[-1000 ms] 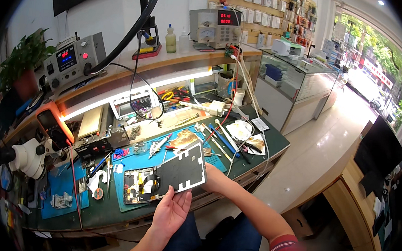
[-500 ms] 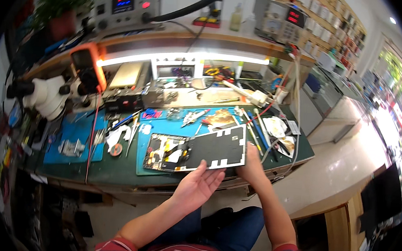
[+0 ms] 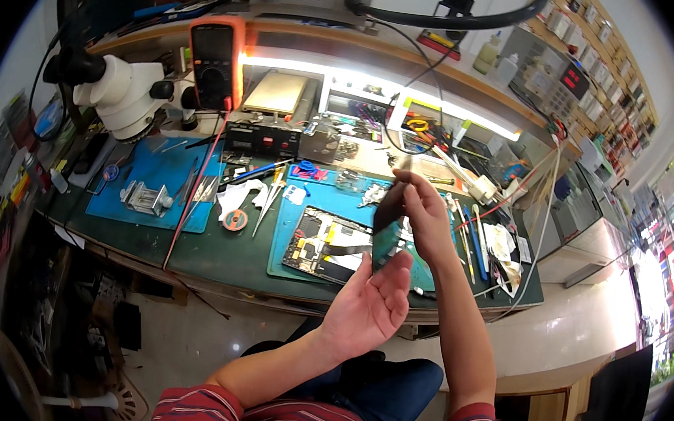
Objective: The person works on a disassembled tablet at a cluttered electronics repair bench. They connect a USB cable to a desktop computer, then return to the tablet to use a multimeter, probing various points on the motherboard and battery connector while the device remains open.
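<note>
A thin tablet screen panel [image 3: 387, 222] stands steeply tilted above the bench, seen nearly edge-on, with its glossy dark face toward the right. My right hand [image 3: 427, 221] pinches its upper right side between thumb and fingers. Around its lower end curls my left hand [image 3: 369, 304], thumb on one side and fingers on the other, palm turned up. Beside the panel, an opened tablet body [image 3: 320, 245] lies on a blue work mat [image 3: 283, 242], its circuit board and inner parts exposed. A dark flat cable [image 3: 348, 250] runs from this body toward the panel.
Left of the mat lie tweezers [image 3: 269, 205], a tape roll [image 3: 235, 220] and white tissue [image 3: 235, 196]. A microscope [image 3: 116, 94] and an orange multimeter [image 3: 216, 62] stand back left. Brushes and pen-like tools [image 3: 477, 241] lie at right. A red wire [image 3: 195, 199] crosses the bench's left side.
The screen panel has swung from lying nearly flat, black back up, to a steep tilt. My right hand has risen; my left hand has moved right and closed on the lower end. The view has shifted.
</note>
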Motion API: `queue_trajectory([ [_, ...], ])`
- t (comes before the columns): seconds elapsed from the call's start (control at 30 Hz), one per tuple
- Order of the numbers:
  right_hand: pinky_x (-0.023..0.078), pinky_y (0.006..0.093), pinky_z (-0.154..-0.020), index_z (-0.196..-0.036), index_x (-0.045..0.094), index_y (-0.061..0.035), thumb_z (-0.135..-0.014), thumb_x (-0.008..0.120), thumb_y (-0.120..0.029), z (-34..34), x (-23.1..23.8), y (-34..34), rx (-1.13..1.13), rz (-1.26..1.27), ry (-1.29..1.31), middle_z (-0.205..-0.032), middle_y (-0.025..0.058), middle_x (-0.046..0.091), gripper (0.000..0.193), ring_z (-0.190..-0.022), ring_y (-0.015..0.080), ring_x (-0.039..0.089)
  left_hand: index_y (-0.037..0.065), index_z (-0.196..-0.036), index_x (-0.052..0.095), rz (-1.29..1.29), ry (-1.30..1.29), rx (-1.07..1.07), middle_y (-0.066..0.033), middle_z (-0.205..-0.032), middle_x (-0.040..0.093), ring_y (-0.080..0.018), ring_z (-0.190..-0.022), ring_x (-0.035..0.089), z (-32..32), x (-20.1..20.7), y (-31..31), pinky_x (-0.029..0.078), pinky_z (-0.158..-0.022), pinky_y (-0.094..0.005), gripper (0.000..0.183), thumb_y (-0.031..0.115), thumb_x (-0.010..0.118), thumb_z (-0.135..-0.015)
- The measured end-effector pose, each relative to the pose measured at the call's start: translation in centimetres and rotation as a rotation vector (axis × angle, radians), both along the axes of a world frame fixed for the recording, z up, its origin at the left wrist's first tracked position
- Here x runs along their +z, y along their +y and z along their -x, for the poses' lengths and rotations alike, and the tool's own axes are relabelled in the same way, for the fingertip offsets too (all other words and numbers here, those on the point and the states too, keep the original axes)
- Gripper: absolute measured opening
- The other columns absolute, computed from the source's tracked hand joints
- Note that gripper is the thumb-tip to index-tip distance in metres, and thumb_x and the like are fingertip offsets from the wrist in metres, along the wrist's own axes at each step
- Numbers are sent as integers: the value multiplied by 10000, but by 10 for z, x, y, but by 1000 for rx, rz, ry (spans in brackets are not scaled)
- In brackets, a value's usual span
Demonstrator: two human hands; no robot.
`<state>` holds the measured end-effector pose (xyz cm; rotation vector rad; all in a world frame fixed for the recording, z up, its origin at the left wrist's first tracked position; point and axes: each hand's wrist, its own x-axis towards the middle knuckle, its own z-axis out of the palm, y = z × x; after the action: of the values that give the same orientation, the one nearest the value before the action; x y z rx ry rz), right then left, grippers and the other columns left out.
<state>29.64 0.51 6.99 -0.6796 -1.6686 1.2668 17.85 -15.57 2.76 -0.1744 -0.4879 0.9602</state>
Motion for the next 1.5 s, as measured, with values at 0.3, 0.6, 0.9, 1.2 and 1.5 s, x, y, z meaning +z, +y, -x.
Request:
queue_trajectory([
  [0.3, 511, 368, -975, -1310, 661, 4, -1034, 626, -285, 70, -15, 29, 181, -209, -611, -1180, 203, 728, 401, -1096, 282, 691, 71, -1476, 520, 27, 325, -215, -48, -1207, 704, -188, -996, 672, 10, -55, -36, 547, -827, -321, 726, 641, 338, -1064],
  [0.6, 508, 426, -976, -1237, 709, -46, -996, 632, -316, 70, -31, 23, 107, -351, -891, -1177, 181, 695, 370, -1122, 368, 652, 84, -1477, 513, 32, 507, -312, -23, -1222, 676, -137, -1018, 663, -11, -97, -53, 552, -876, -295, 536, 467, 398, -1119],
  [0.9, 519, 447, -927, -1177, 734, -109, -958, 674, -334, 54, -32, 9, -44, -560, -1018, -1093, 139, 667, 319, -1061, 342, 652, 108, -1363, 510, 85, 795, -89, -87, -1478, 528, -235, -1265, 583, -10, -75, -37, 501, -1026, -377, 359, 366, 467, -1117],
  [1.2, 519, 459, -938, -1103, 709, -60, -968, 655, -413, 33, -31, 1, -110, -478, -1188, -1116, 190, 688, 381, -1092, 373, 657, -38, -1409, 462, 137, 987, 9, -223, -1507, 500, -358, -1390, 517, -5, -55, -31, 445, -1140, -492, 430, 279, 440, -1120],
  [1.5, 569, 508, -805, -866, 765, 22, -889, 611, -531, 55, -56, 40, -14, -262, -1009, -908, 270, 726, 575, -901, 439, 715, -33, -1368, 506, -94, 1122, 49, -250, -1467, 538, -386, -1408, 495, 41, -44, -16, 459, -1128, -485, 553, 447, 455, -1099],
])
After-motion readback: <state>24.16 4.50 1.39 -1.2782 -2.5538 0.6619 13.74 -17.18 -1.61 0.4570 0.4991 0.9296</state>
